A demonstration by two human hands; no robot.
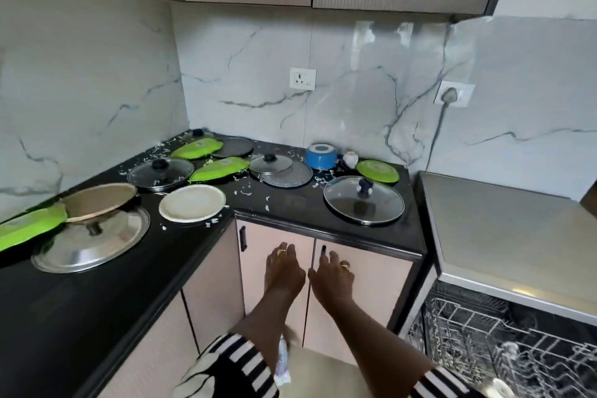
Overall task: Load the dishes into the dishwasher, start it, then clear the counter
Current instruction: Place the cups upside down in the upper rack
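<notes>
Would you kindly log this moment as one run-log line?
left hand: open, empty | right hand: open, empty | dishwasher: open | blue-knobbed glass lid, white plate: on counter

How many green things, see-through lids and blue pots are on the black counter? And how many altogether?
Green things: 4
See-through lids: 3
Blue pots: 1
Total: 8
A black knob in the back corner is too hidden to count.

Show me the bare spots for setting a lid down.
Near counter stretch in front of the steel lid; the dishwasher top; a shred-strewn gap between white plate and large glass lid. The back corner is crowded with green lids.
</notes>
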